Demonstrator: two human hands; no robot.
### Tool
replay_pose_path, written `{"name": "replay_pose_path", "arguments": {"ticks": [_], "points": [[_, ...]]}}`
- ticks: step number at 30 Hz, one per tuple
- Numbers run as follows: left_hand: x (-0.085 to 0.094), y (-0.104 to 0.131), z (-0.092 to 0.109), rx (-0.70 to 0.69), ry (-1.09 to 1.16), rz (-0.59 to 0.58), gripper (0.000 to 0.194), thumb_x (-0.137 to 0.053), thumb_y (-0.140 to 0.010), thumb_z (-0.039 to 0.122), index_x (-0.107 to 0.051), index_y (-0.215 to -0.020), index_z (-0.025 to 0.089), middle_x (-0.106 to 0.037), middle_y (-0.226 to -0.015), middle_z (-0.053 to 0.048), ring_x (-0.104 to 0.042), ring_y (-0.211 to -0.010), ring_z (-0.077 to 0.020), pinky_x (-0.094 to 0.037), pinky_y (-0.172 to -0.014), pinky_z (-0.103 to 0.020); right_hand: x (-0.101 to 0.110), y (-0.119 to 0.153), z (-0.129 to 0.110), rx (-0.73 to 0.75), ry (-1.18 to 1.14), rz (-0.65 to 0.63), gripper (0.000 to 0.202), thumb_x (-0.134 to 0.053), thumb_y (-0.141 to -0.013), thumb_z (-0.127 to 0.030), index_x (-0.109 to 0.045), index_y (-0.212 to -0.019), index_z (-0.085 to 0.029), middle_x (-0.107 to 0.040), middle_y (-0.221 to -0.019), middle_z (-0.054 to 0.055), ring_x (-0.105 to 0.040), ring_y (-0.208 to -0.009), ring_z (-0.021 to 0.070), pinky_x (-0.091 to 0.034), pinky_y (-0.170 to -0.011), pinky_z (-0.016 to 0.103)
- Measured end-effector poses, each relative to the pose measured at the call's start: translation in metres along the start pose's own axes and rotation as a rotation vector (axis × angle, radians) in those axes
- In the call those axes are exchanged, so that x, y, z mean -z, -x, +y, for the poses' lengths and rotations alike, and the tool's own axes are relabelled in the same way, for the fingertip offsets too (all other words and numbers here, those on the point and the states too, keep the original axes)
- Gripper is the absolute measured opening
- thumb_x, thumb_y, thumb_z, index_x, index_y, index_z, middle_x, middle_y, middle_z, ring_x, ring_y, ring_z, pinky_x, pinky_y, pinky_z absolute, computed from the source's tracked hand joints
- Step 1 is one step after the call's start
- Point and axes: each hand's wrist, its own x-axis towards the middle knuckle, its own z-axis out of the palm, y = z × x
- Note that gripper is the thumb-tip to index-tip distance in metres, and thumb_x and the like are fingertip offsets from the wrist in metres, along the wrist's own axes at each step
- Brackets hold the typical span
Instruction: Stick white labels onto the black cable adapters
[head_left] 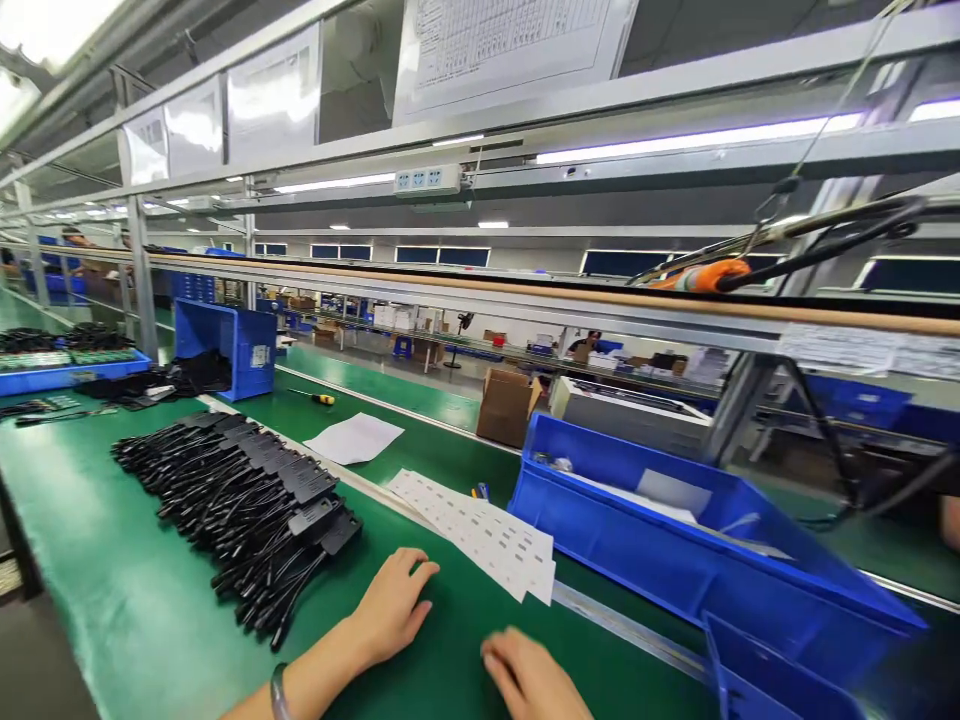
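Beyond the left hand (395,606) and right hand (534,678), printed sheets (480,530) are laid overlapping, their long axis slanted from far left to near right. The left, loosely open, is placed slightly nearer; whether the blurred right is closed cannot be told.

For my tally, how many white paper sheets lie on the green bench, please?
3: two overlapping printed sheets beyond the left hand, one plain sheet farther left; others possibly hidden.
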Motion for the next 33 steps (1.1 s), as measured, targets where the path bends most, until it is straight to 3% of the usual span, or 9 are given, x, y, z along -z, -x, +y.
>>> {"name": "replay_pose_path", "arguments": {"ticks": [2, 4, 7, 9, 16, 21, 25, 29, 33], "points": [[-0.005, 0.002, 0.001, -0.035, 0.021, -0.02, 0.05, -0.059, -0.077, 0.004, -0.048, -0.123, 0.021, -0.048, -0.128, -0.011, -0.048, -0.116, -0.0278, -0.047, -0.099, -0.046, 0.027, -0.036, 0.01, -0.203, 0.079, 0.076, 0.021, -0.048, -0.089, -0.021, -0.065, -0.1, -0.022, -0.064, -0.105, 0.008, -0.061, -0.102, 0.0226, -0.046, -0.088, 0.031], [-0.006, 0.003, -0.001, -0.057, 0.031, -0.023, 0.05, -0.058, -0.078, 0.004, -0.047, -0.124, 0.021, -0.048, -0.129, -0.011, -0.049, -0.116, -0.0278, -0.047, -0.099, -0.046, 0.044, -0.068, 0.027, -0.329, 0.127, 0.134, 0.029, -0.059, -0.083, -0.023, -0.062, -0.111, -0.016, -0.059, -0.117, 0.014, -0.055, -0.112, 0.028, -0.042, -0.093, 0.035], [-0.005, 0.002, -0.007, -0.071, 0.03, -0.01, 0.051, -0.055, -0.078, 0.003, -0.047, -0.124, 0.022, -0.048, -0.129, -0.012, -0.049, -0.116, -0.0282, -0.048, -0.099, -0.047, 0.05, -0.096, 0.055, -0.45, 0.14, 0.16, 0.044, -0.076, -0.07, -0.031, -0.062, -0.108, -0.014, -0.06, -0.113, 0.015, -0.055, -0.109, 0.0325, -0.044, -0.086, 0.037], [-0.005, 0.001, -0.009, -0.076, 0.026, 0.001, 0.05, -0.054, -0.077, 0.003, -0.047, -0.124, 0.022, -0.048, -0.129, -0.012, -0.05, -0.116, -0.0285, -0.048, -0.099, -0.047, 0.048, -0.101, 0.069, -0.489, 0.131, 0.172, 0.041, -0.079, -0.066, -0.032, -0.064, -0.1, -0.014, -0.063, -0.105, 0.012, -0.058, -0.103, 0.0306, -0.045, -0.082, 0.035], [-0.011, -0.001, -0.011, -0.109, 0.026, 0.019, 0.052, -0.053, -0.076, 0.002, -0.049, -0.124, 0.022, -0.049, -0.129, -0.012, -0.05, -0.116, -0.0294, -0.047, -0.099, -0.048, 0.055, -0.097, 0.081, -0.498, 0.091, 0.279, 0.019, -0.065, -0.083, -0.019, -0.063, -0.101, -0.012, -0.065, -0.097, 0.007, -0.061, -0.096, 0.0202, -0.045, -0.083, 0.031], [-0.013, -0.002, -0.013, -0.132, 0.019, 0.04, 0.05, -0.053, -0.076, 0.002, -0.051, -0.122, 0.022, -0.05, -0.129, -0.013, -0.051, -0.116, -0.0298, -0.048, -0.098, -0.048, 0.069, -0.091, 0.082, -0.516, 0.064, 0.289, 0.021, -0.059, -0.093, -0.034, -0.064, -0.092, -0.013, -0.065, -0.086, 0.003, -0.063, -0.084, 0.0177, -0.049, -0.082, 0.035], [-0.014, -0.003, -0.016, -0.148, 0.001, 0.08, 0.047, -0.054, -0.074, 0.002, -0.054, -0.117, 0.021, -0.053, -0.125, -0.012, -0.054, -0.114, -0.0294, -0.05, -0.096, -0.048, 0.082, -0.087, 0.078, -0.52, 0.054, 0.36, 0.02, -0.057, -0.094, -0.03, -0.066, -0.086, -0.014, -0.066, -0.085, 0.005, -0.063, -0.085, 0.0193, -0.049, -0.081, 0.035], [-0.011, -0.005, -0.02, -0.165, -0.011, 0.139, 0.046, -0.051, -0.078, 0.004, -0.053, -0.121, 0.022, -0.054, -0.126, -0.012, -0.054, -0.115, -0.0291, -0.052, -0.096, -0.047, 0.091, -0.074, 0.058, -0.37, 0.027, 0.496, 0.025, -0.048, -0.094, -0.025, -0.071, -0.088, -0.016, -0.068, -0.096, 0.012, -0.061, -0.096, 0.0255, -0.045, -0.088, 0.036], [-0.004, -0.007, -0.004, -0.216, -0.015, 0.22, 0.054, -0.041, -0.091, 0.011, -0.031, -0.143, 0.022, -0.039, -0.143, -0.015, -0.039, -0.131, -0.0311, -0.041, -0.107, -0.053, 0.076, -0.029, 0.024, -0.131, -0.049, 0.492, 0.025, -0.052, -0.092, -0.034, -0.073, -0.087, -0.021, -0.07, -0.091, 0.008, -0.062, -0.093, 0.0238, -0.047, -0.085, 0.033]]}}
